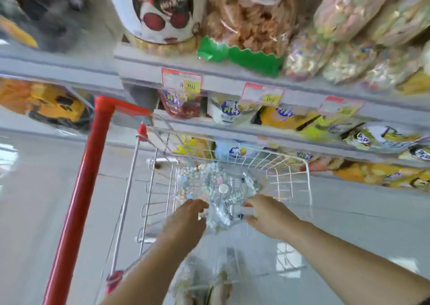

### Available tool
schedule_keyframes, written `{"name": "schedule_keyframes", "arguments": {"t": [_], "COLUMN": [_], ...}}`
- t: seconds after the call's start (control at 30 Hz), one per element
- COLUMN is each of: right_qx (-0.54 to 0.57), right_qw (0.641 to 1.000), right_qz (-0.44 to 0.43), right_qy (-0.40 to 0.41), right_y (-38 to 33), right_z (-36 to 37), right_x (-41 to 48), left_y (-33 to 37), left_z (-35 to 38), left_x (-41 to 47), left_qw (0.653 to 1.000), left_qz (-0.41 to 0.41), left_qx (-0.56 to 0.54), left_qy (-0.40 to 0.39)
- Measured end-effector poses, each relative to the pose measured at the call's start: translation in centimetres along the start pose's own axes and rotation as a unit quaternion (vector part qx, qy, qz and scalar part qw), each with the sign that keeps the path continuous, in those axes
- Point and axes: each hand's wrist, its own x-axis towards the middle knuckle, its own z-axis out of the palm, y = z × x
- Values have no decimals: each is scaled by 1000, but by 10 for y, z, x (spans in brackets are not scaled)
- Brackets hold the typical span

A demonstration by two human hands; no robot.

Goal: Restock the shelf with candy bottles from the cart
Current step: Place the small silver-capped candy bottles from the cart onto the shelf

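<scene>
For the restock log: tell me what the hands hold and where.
One clear candy bottle in the cart, by its sides: left hand on one side, right hand on the other. Blur hides the fingertips.

Clear candy btls [220,189] heaped in wire cart [307,174].

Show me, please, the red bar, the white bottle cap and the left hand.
red bar [80,200]: head view, mid-bar.
white bottle cap [223,188]: head view, its top.
left hand [186,221]: head view, its back.

My cart [290,179]: white wire, red handle [83,200] at nine o'clock; its candy bottles [218,188] clear, pastel-speckled, white-capped; shelf [139,68] at twelve pale grey, tags [181,81] red-and-yellow.
</scene>
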Motion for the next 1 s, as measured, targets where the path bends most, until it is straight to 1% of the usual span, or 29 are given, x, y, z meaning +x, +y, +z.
{"name": "schedule_keyframes", "arguments": {"t": [0.07, 0.17, 0.27, 0.33, 0.4, 0.47, 0.5, 0.57, 0.63, 0.7, 0.77, 0.83, 0.87, 0.93, 1.0], "right_qx": [16, 19, -55, -86, -72, -45, -28, 29, 104, 169, 226, 279, 319, 413, 479], "right_qw": [1000, 998, 994, 990, 991, 990, 991, 991, 982, 969, 955, 940, 926, 886, 851], "right_qz": [1, -23, -63, -82, -87, -91, -83, -33, 26, 55, 65, 81, 92, 110, 121], "right_qy": [9, 53, 71, 70, 78, 94, 105, 127, 153, 170, 178, 180, 179, 180, 180], "right_y": [-1, -3, -3, -4, -3, 0, 3, 13, 23, 28, 28, 26, 24, 19, 12], "right_z": [18, 37, 53, 58, 59, 58, 57, 55, 51, 47, 42, 37, 34, 27, 18], "right_x": [26, 60, 85, 94, 98, 99, 98, 98, 98, 95, 89, 82, 78, 67, 51], "left_y": [-14, -27, -24, -18, -14, -15, -16, -15, -10, -4, -2, -1, 0, 3, 7], "left_z": [24, 52, 73, 86, 98, 106, 108, 112, 111, 110, 109, 107, 106, 102, 90], "left_x": [29, 65, 82, 86, 91, 99, 102, 107, 109, 109, 109, 108, 106, 101, 92], "left_qw": [1000, 998, 992, 978, 958, 947, 945, 941, 933, 926, 926, 922, 913, 891, 885], "left_qz": [-25, -31, 20, 72, 119, 132, 126, 105, 88, 73, 72, 91, 109, 143, 155], "left_qx": [-4, 50, 107, 161, 220, 249, 254, 263, 278, 295, 308, 330, 348, 391, 405], "left_qy": [-11, -26, -65, -109, -139, -156, -163, -184, -211, -223, -209, -184, -180, -180, -168]}}
